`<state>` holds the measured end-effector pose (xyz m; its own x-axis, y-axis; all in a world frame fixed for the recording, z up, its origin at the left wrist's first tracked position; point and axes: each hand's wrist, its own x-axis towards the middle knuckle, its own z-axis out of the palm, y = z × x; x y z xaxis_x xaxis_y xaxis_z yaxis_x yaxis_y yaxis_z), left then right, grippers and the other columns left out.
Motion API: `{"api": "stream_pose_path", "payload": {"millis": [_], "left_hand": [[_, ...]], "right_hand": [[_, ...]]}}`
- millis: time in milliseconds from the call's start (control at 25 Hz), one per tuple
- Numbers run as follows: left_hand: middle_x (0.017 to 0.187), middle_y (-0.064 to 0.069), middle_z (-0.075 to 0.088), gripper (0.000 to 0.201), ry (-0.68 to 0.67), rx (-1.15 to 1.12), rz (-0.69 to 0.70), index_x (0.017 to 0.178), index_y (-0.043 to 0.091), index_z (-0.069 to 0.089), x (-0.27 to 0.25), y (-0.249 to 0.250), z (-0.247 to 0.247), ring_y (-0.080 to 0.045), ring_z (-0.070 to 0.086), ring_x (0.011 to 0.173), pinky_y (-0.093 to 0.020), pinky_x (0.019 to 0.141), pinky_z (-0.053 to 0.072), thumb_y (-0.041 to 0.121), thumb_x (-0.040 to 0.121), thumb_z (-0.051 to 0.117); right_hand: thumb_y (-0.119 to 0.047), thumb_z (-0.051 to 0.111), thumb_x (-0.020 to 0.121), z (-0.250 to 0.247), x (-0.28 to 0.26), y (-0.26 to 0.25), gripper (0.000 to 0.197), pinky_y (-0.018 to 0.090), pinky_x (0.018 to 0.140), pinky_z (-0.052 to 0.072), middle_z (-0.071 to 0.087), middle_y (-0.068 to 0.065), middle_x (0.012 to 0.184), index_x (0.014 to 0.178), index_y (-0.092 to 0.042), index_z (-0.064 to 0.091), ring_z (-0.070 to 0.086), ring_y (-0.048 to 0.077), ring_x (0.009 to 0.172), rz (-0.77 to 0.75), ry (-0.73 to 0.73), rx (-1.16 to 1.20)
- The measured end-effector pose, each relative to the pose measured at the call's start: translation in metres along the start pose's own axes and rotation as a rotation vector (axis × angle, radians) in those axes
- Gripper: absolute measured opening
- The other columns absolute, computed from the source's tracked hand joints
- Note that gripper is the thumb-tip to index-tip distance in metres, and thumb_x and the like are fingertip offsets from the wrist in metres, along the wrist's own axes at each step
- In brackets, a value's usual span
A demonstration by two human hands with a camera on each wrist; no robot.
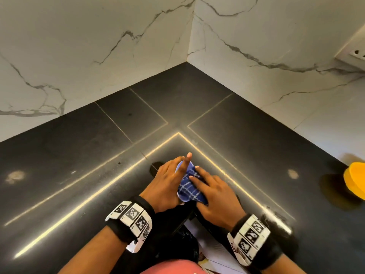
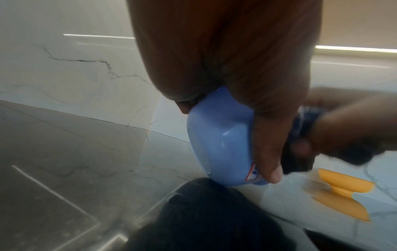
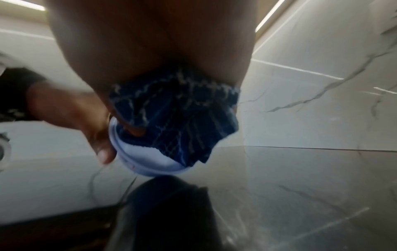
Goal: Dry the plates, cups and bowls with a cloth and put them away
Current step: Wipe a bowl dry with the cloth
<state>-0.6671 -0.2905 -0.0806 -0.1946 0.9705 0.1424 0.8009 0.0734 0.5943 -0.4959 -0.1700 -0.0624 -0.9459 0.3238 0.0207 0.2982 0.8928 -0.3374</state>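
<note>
bowl (image 1: pixel 182 198) mostly hidden, yellow obj (image 1: pixel 355 181) cropped, maybe bowl

1. Left hand (image 1: pixel 167 180) grips a pale blue bowl (image 1: pixel 180 167), tilted on edge above the dark countertop (image 1: pixel 79 155).
2. Right hand (image 1: pixel 213 192) presses a blue checked cloth (image 1: pixel 189 186) into the bowl.
3. Yellow object (image 1: pixel 355 180) sits at the countertop's right edge, well apart.
4. Marble-patterned walls (image 1: pixel 98 46) meet in the corner.

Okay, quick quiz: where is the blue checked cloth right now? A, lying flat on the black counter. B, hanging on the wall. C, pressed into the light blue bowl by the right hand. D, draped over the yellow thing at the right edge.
C: the right hand presses the cloth inside the light blue bowl, which the left hand holds tilted above the counter.
</note>
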Motion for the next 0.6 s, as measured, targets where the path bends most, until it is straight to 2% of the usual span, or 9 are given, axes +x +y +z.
{"api": "stream_pose_path", "payload": {"millis": [80, 160, 240, 320, 360, 440, 480, 560, 600], "left_hand": [[0.150, -0.010, 0.031, 0.138, -0.004, -0.061, 0.012, 0.145, 0.044, -0.029, 0.002, 0.003, 0.001, -0.024, 0.025, 0.144, -0.035, 0.117, 0.019, 0.035, 0.067, 0.084], [0.154, -0.007, 0.024, 0.137, -0.048, -0.171, 0.004, 0.142, 0.050, -0.030, 0.002, 0.004, 0.002, -0.017, 0.020, 0.146, -0.026, 0.118, 0.018, 0.028, 0.070, 0.084], [0.157, -0.004, 0.019, 0.137, -0.071, -0.215, -0.011, 0.139, 0.055, -0.030, 0.001, 0.003, 0.002, -0.011, 0.019, 0.146, -0.021, 0.117, 0.020, 0.025, 0.071, 0.085], [0.154, 0.003, 0.019, 0.137, -0.085, -0.212, -0.014, 0.138, 0.056, -0.031, 0.000, 0.001, 0.002, -0.003, 0.017, 0.142, -0.013, 0.113, 0.018, 0.026, 0.072, 0.085], [0.152, 0.007, 0.019, 0.136, -0.094, -0.201, -0.006, 0.139, 0.055, -0.031, 0.000, 0.000, 0.002, 0.002, 0.016, 0.140, -0.009, 0.111, 0.017, 0.027, 0.073, 0.084], [0.150, 0.011, 0.017, 0.133, -0.103, -0.171, 0.008, 0.141, 0.053, -0.029, -0.003, -0.002, 0.001, 0.004, 0.016, 0.139, -0.006, 0.110, 0.016, 0.027, 0.074, 0.083], [0.151, 0.011, 0.018, 0.132, -0.104, -0.162, 0.008, 0.142, 0.052, -0.028, -0.004, -0.003, 0.000, 0.002, 0.018, 0.139, -0.006, 0.110, 0.016, 0.027, 0.075, 0.083], [0.155, 0.005, 0.022, 0.129, -0.108, -0.132, 0.032, 0.145, 0.050, -0.024, -0.005, -0.003, -0.001, -0.005, 0.025, 0.141, -0.008, 0.110, 0.020, 0.024, 0.075, 0.082], [0.156, 0.001, 0.025, 0.128, -0.108, -0.113, 0.049, 0.147, 0.048, -0.022, -0.003, -0.002, -0.001, -0.008, 0.028, 0.141, -0.011, 0.111, 0.025, 0.023, 0.075, 0.081]], "right_hand": [[-0.040, 0.050, 0.079, 0.010, 0.003, -0.001, 0.065, 0.039, 0.086, 0.050, 0.028, -0.003, 0.157, 0.142, -0.027, 0.045, 0.054, 0.028, 0.110, 0.017, -0.146, -0.116], [-0.039, 0.044, 0.083, 0.012, 0.004, 0.000, 0.066, 0.039, 0.090, 0.046, 0.018, -0.009, 0.160, 0.148, -0.030, 0.034, 0.048, 0.027, 0.112, 0.020, -0.292, -0.124], [-0.037, 0.040, 0.084, 0.008, 0.006, 0.000, 0.065, 0.039, 0.091, 0.045, 0.016, -0.014, 0.159, 0.148, -0.033, 0.032, 0.046, 0.026, 0.110, -0.001, -0.385, -0.098], [-0.035, 0.041, 0.081, -0.002, 0.014, -0.005, 0.063, 0.039, 0.094, 0.047, 0.027, -0.015, 0.156, 0.144, -0.032, 0.040, 0.048, 0.023, 0.113, 0.020, -0.474, 0.049], [-0.034, 0.043, 0.078, -0.008, 0.018, -0.007, 0.060, 0.039, 0.095, 0.047, 0.040, -0.012, 0.149, 0.138, -0.029, 0.049, 0.052, 0.021, 0.112, 0.065, -0.516, 0.209], [-0.032, 0.052, 0.073, -0.015, 0.021, -0.010, 0.047, 0.035, 0.093, 0.050, 0.064, -0.003, 0.122, 0.118, -0.025, 0.064, 0.061, 0.018, 0.099, 0.204, -0.588, 0.658], [-0.030, 0.056, 0.073, -0.016, 0.020, -0.013, 0.040, 0.033, 0.093, 0.050, 0.067, 0.000, 0.112, 0.112, -0.026, 0.066, 0.063, 0.018, 0.095, 0.251, -0.606, 0.834], [-0.029, 0.055, 0.079, -0.015, 0.015, -0.018, 0.039, 0.033, 0.093, 0.050, 0.065, 0.001, 0.117, 0.117, -0.025, 0.063, 0.063, 0.020, 0.099, 0.274, -0.615, 0.860], [-0.029, 0.052, 0.081, -0.012, 0.012, -0.019, 0.043, 0.036, 0.093, 0.049, 0.058, 0.001, 0.129, 0.123, -0.022, 0.061, 0.060, 0.024, 0.104, 0.217, -0.609, 0.618]]}}
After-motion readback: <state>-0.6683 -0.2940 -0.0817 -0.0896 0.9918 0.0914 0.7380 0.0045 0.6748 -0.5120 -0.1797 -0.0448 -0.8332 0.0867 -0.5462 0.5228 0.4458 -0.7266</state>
